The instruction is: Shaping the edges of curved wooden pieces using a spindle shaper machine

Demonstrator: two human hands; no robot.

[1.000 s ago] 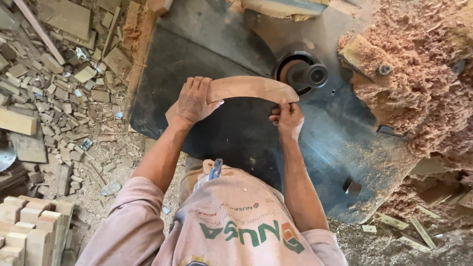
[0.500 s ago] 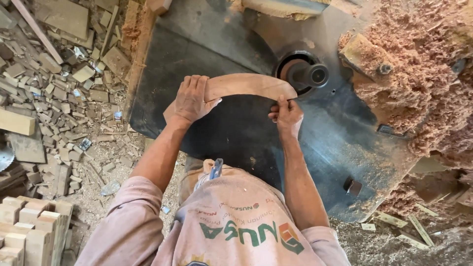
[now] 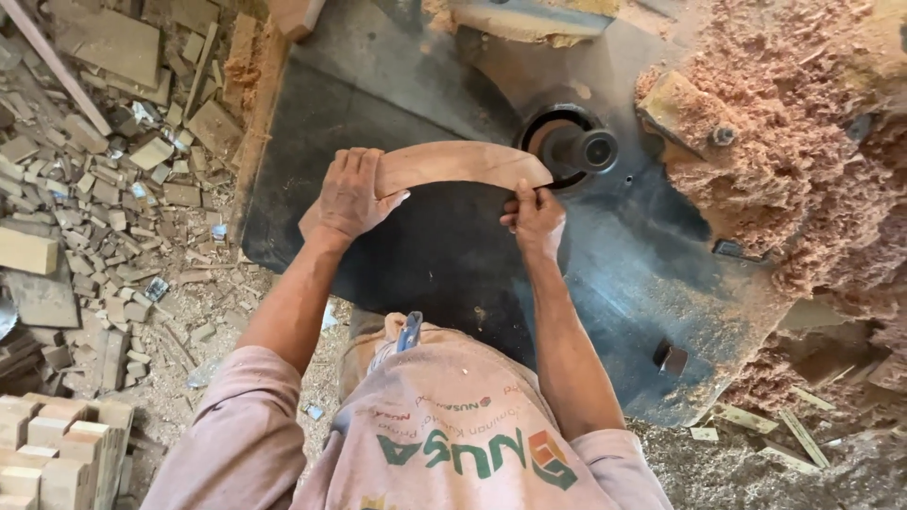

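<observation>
A curved, light-brown wooden piece (image 3: pixel 453 163) lies flat on the dark metal machine table (image 3: pixel 416 255). My left hand (image 3: pixel 350 194) presses down on its left end, fingers spread over the top. My right hand (image 3: pixel 537 215) pinches its right end from below, close to the upright spindle cutter (image 3: pixel 578 148) that stands in a round opening of the table. The right tip of the wood almost touches the spindle.
A thick heap of reddish sawdust (image 3: pixel 803 161) covers the right side of the machine. Wood offcuts (image 3: pixel 104 170) litter the floor at left. Stacked pale wood blocks (image 3: pixel 57 444) stand at the lower left. A small dark block (image 3: pixel 671 357) sits on the table's lower right.
Both hands have pushed the curved piece slightly up and right, bringing its right end closer to the spindle.
</observation>
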